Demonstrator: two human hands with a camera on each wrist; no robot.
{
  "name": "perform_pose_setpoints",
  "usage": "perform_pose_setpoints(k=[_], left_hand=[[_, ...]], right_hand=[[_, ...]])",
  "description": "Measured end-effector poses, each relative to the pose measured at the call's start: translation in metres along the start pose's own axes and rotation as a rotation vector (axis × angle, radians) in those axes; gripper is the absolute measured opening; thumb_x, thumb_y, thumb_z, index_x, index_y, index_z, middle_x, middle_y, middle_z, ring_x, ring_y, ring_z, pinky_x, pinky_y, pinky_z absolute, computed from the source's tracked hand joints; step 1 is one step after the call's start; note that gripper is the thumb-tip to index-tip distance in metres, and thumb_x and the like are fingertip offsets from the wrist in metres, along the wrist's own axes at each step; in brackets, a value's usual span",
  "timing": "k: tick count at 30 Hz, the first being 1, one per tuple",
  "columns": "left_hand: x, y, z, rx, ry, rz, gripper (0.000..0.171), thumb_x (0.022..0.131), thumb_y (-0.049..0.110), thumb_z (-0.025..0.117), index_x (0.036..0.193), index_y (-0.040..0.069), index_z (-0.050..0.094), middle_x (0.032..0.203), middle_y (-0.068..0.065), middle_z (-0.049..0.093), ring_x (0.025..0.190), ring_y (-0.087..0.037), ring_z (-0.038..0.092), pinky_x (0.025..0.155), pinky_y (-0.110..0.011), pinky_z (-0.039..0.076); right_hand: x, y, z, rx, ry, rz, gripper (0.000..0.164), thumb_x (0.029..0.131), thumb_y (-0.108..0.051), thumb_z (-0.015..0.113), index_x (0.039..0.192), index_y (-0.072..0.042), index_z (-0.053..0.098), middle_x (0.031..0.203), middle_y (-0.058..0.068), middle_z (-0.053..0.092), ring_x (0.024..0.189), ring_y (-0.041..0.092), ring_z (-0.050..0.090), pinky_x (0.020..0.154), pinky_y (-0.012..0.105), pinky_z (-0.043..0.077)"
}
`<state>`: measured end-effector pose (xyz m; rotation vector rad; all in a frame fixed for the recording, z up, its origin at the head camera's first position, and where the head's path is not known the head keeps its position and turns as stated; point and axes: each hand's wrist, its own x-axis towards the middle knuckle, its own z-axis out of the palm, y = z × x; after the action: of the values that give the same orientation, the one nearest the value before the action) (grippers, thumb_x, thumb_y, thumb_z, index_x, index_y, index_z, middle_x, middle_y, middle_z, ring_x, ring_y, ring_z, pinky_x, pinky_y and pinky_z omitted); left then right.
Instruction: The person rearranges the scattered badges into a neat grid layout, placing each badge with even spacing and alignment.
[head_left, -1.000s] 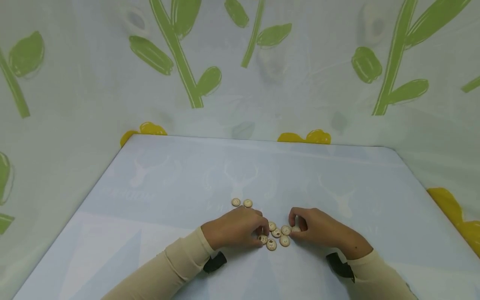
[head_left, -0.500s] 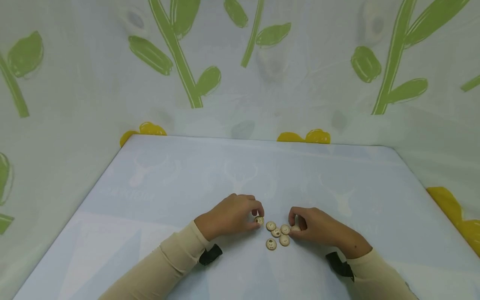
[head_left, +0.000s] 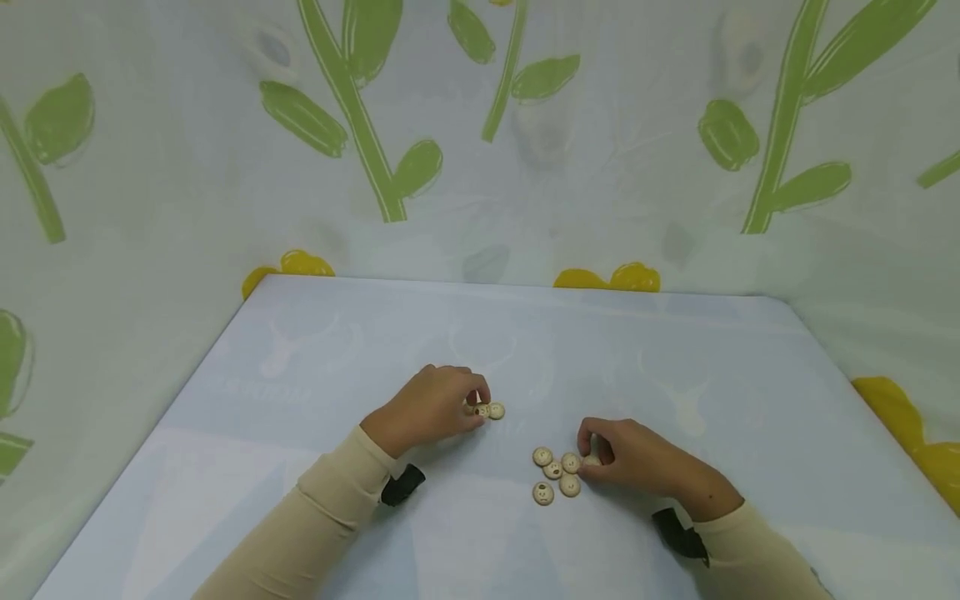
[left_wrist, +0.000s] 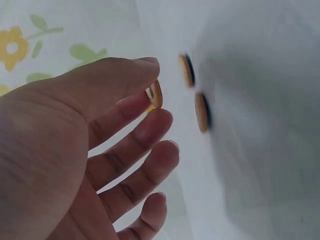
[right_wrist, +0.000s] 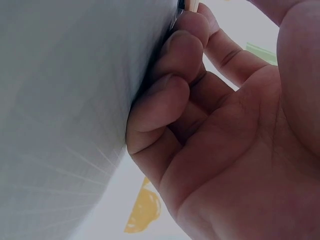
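My left hand [head_left: 427, 404] pinches a small round wooden disc [left_wrist: 156, 94], marked with a dark printed face, between thumb and index finger. In the left wrist view it is held above the table, near two more discs, one upper disc [left_wrist: 186, 70] and one lower disc [left_wrist: 201, 111]. The head view shows one of that pair [head_left: 497, 411] just right of the fingertips; the other is mostly hidden by them. My right hand [head_left: 641, 458] rests on the table, holding a pale disc [head_left: 592, 460] at its thumb and index fingertips. Only a sliver of wood [right_wrist: 192, 5] shows in the right wrist view.
Several face-printed discs [head_left: 543, 493] lie in a loose cluster left of my right fingertips, some touching. The pale blue table [head_left: 300, 350] extends beyond both hands. Behind it hangs a pale cloth [head_left: 615, 167] with green leaves and yellow flowers.
My left hand has picked a disc from the cluster's left side and carried it away and to the left, beside the two separate discs. My right hand has stayed in place.
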<state>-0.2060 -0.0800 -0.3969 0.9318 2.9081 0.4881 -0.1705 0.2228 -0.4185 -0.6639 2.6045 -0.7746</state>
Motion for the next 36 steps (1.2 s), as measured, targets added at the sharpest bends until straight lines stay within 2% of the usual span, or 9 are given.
perform_pose_setpoints(k=[9, 12, 19, 24, 31, 36], left_hand=[[0.000, -0.018, -0.008, 0.042, -0.034, -0.081, 0.014, 0.086, 0.025, 0.078, 0.097, 0.019, 0.071, 0.089, 0.007, 0.069, 0.086, -0.011, 0.063, 0.087, -0.044, 0.047], [0.000, -0.023, -0.008, 0.065, -0.062, -0.110, 0.013, 0.086, 0.023, 0.077, 0.096, 0.018, 0.071, 0.088, 0.006, 0.069, 0.084, -0.012, 0.062, 0.086, -0.045, 0.048], [0.000, -0.032, -0.005, 0.094, -0.079, -0.151, 0.013, 0.085, 0.023, 0.079, 0.094, 0.018, 0.070, 0.082, 0.007, 0.064, 0.080, -0.011, 0.059, 0.084, -0.045, 0.047], [-0.001, -0.034, -0.005, 0.097, -0.097, -0.152, 0.013, 0.085, 0.024, 0.079, 0.094, 0.018, 0.071, 0.083, 0.007, 0.065, 0.080, -0.011, 0.059, 0.083, -0.044, 0.048], [-0.003, -0.031, -0.011, 0.085, -0.080, -0.164, 0.011, 0.086, 0.022, 0.078, 0.094, 0.017, 0.072, 0.086, 0.004, 0.068, 0.082, -0.013, 0.061, 0.085, -0.046, 0.049], [-0.004, -0.032, -0.009, 0.084, -0.106, -0.176, 0.011, 0.086, 0.023, 0.078, 0.094, 0.017, 0.071, 0.085, 0.004, 0.068, 0.081, -0.013, 0.060, 0.084, -0.045, 0.049]], right_hand=[[-0.001, 0.001, -0.002, -0.015, 0.013, -0.009, 0.021, 0.088, -0.027, 0.076, 0.092, -0.020, 0.057, 0.066, -0.009, 0.048, 0.059, 0.002, 0.044, 0.056, 0.022, 0.040], [-0.001, 0.000, -0.001, -0.006, 0.006, -0.011, 0.021, 0.088, -0.027, 0.077, 0.092, -0.019, 0.058, 0.066, -0.009, 0.048, 0.059, 0.002, 0.044, 0.055, 0.021, 0.040], [0.000, -0.001, -0.001, -0.021, 0.019, -0.008, 0.020, 0.087, -0.025, 0.077, 0.091, -0.019, 0.058, 0.065, -0.009, 0.048, 0.058, 0.001, 0.044, 0.055, 0.021, 0.039], [0.000, -0.001, -0.001, -0.008, 0.010, -0.001, 0.021, 0.087, -0.027, 0.077, 0.091, -0.019, 0.058, 0.066, -0.009, 0.048, 0.059, 0.002, 0.044, 0.054, 0.021, 0.039], [0.001, -0.001, -0.001, -0.022, 0.014, 0.018, 0.020, 0.087, -0.026, 0.077, 0.092, -0.020, 0.058, 0.066, -0.008, 0.049, 0.059, 0.002, 0.045, 0.055, 0.021, 0.040], [0.001, 0.001, 0.001, -0.011, 0.001, 0.021, 0.021, 0.087, -0.028, 0.077, 0.092, -0.019, 0.058, 0.066, -0.008, 0.049, 0.059, 0.003, 0.045, 0.055, 0.022, 0.039]])
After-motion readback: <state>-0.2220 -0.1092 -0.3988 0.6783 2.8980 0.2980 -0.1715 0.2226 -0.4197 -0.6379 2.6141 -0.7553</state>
